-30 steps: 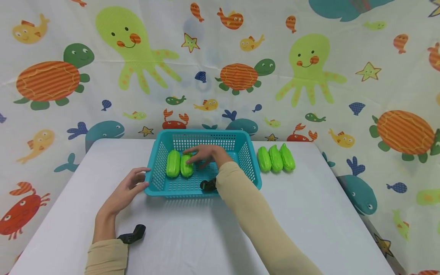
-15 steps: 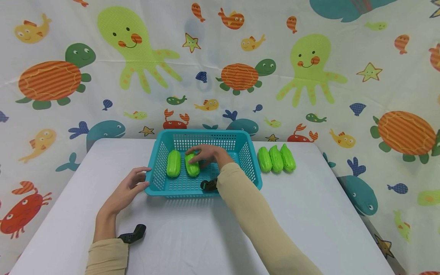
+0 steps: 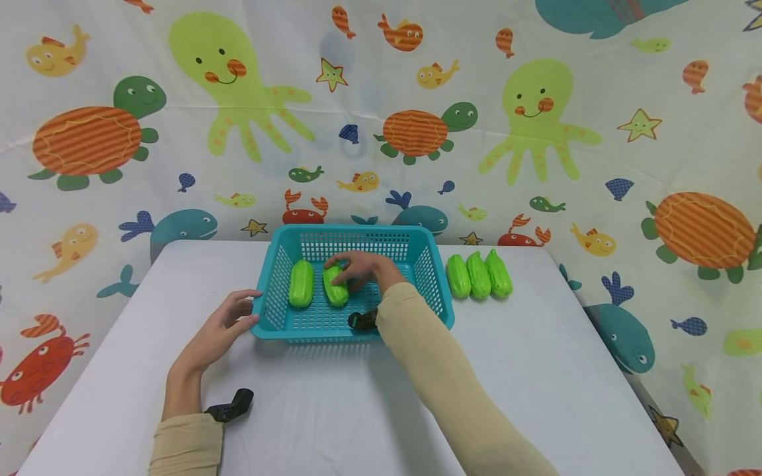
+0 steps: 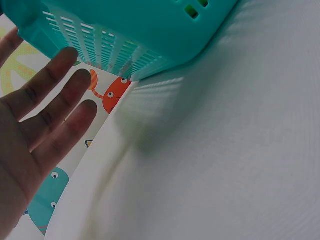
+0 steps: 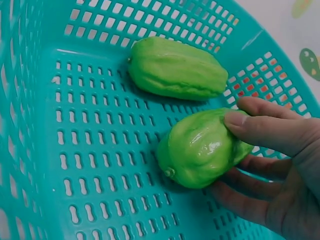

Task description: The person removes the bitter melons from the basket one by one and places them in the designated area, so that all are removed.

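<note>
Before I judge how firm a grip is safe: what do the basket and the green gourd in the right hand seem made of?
Basket: probably molded plastic, smooth with a satin finish, judging by its uniform teal color and regular openings.
Green gourd: glossy and ridged, with bright highlights; perhaps plastic or coated foam, though real produce can't be ruled out.

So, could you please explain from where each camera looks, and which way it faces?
Head: worn on the head, facing forward and down at the basket, table and printed cloth; left hand, right hand and sleeves show.
Left wrist: on that wrist, facing past the fingers to the basket's outer side; the left hand shows.
Right wrist: on that wrist, facing into the basket at two green vegetables; the right hand shows, holding one.
Head and right wrist both show this hold inside the basket.
</note>
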`<control>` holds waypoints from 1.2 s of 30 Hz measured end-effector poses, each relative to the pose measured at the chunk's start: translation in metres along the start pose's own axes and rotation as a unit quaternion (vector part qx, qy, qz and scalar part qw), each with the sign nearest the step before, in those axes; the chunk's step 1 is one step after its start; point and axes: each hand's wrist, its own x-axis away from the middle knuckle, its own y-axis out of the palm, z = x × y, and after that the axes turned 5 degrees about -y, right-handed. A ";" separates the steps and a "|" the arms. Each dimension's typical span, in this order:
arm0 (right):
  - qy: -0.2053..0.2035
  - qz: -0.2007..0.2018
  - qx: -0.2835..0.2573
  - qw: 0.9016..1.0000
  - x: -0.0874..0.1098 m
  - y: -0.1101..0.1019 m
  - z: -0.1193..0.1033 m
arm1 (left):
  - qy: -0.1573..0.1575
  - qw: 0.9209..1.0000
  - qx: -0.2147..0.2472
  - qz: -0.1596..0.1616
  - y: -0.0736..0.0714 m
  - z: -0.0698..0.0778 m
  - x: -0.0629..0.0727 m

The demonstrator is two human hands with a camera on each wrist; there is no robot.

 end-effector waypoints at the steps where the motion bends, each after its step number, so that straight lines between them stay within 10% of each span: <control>1: 0.000 -0.003 0.004 1.000 0.000 0.000 0.000 | 0.001 1.000 -0.001 0.000 0.000 0.000 0.000; 36: -0.027 0.005 0.041 0.999 0.014 -0.013 0.001 | 0.000 1.000 0.002 -0.005 0.000 0.000 -0.001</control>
